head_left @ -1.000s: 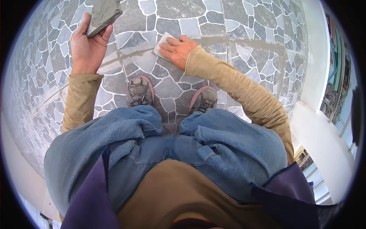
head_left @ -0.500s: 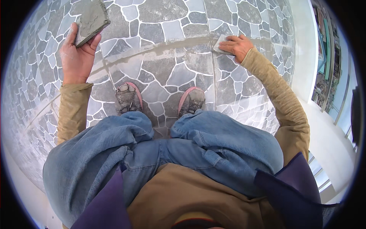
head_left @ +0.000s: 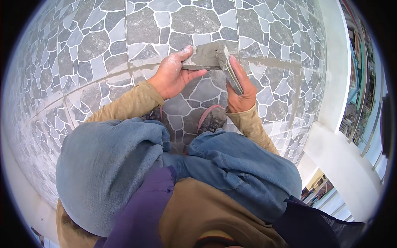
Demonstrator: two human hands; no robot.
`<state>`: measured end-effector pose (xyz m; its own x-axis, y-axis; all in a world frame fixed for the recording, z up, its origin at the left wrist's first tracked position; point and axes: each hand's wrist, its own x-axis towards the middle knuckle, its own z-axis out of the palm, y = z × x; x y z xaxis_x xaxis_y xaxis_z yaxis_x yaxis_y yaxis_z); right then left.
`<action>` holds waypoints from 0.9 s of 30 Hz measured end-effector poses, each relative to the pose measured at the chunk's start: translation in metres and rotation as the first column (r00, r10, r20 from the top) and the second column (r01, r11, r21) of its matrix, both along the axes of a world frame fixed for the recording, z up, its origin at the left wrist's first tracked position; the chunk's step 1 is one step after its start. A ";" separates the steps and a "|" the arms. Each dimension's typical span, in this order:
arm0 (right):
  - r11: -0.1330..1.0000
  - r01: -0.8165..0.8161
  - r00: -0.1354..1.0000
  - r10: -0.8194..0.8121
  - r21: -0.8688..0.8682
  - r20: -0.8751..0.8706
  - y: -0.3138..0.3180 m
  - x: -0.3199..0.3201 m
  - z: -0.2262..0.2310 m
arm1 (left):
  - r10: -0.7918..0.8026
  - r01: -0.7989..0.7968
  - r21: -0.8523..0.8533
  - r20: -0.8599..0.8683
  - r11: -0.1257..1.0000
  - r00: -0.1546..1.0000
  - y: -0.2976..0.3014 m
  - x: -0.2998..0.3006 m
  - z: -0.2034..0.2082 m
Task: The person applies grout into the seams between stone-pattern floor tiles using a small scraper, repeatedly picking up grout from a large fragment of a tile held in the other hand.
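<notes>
My left hand (head_left: 168, 76) grips a small flat board (head_left: 191, 67) by its left end, thumb on top and fingers below. Wet grey mortar (head_left: 205, 55) covers the board. In my right hand (head_left: 242, 91) is a thin, flat, pale scraper piece (head_left: 232, 75), held upright between thumb and fingers. Its upper end touches the right end of the board, and a lump of mortar clings there. Both hands are close together above the floor, in front of my knees. The scraper's exact kind is not plain.
Stone-patterned grey floor tiles (head_left: 194, 20) with white veining spread all around. A joint smeared with grey mortar (head_left: 269, 62) crosses behind my hands. My shoes (head_left: 213, 121) are just below them. A white ledge (head_left: 326, 62) borders the right side, with railings beyond.
My right hand has left the floor joint and come in to the left, bringing the scraper to the board. My left hand has moved right and nearer with the mortar board.
</notes>
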<state>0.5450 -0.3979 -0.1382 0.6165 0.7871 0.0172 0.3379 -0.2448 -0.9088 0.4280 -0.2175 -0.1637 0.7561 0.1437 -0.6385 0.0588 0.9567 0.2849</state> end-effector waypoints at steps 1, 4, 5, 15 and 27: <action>0.998 -0.048 0.987 0.042 0.032 0.157 -0.001 0.004 -0.008 | 0.013 -0.013 0.046 0.001 0.999 1.000 -0.002 -0.003 0.004; 0.994 -0.088 0.936 0.063 0.059 0.348 -0.001 0.019 -0.037 | 0.049 -0.052 0.118 0.034 0.992 0.998 -0.004 -0.008 -0.001; 0.995 -0.094 0.918 0.071 0.040 0.391 0.003 0.028 -0.042 | 0.049 -0.054 0.120 0.042 0.991 0.998 -0.001 -0.008 0.000; 0.975 0.221 0.404 -0.087 0.005 -0.911 -0.009 0.067 0.022 | 0.022 -0.082 0.527 0.120 0.846 0.993 0.038 -0.007 0.005; 0.893 0.392 0.237 -0.332 -0.223 -0.913 -0.005 0.051 0.008 | -0.211 -0.045 0.699 0.276 0.714 0.938 0.027 0.014 -0.022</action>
<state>0.5964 -0.4027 -0.1302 0.4698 0.4924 -0.7327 -0.8238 -0.0537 -0.5643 0.4417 -0.1904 -0.1862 0.9225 0.3692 -0.1125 -0.0859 0.4806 0.8727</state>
